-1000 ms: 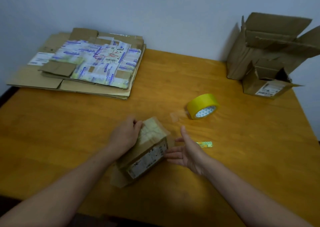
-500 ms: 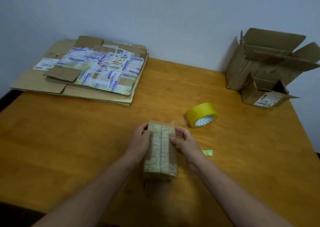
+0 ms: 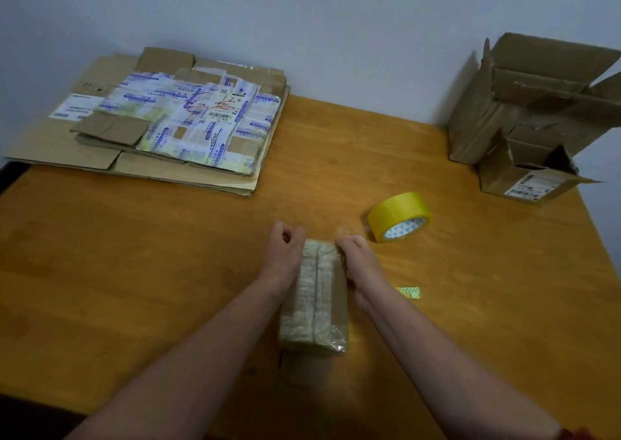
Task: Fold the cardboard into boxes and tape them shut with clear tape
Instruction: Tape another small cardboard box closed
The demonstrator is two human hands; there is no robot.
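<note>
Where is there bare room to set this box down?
Widest bare wood: left of the taped box, in front of the flat cardboard stack. Also between stack and open boxes. Crowded around the tape roll.

The wooden worktop (image 3: 134, 271) carries a stack of flattened cardboard (image 3: 188, 124) at 10 o'clock, overhanging its far left edge. At 2 o'clock a large open box (image 3: 524, 103) stands against the wall, a smaller open box (image 3: 517, 177) touching its front. A yellow tape roll (image 3: 400, 216) lies just right of centre. The taped box (image 3: 316, 302) sits at 6 o'clock, with a small patterned scrap (image 3: 410, 292) near it at 3 o'clock.
</note>
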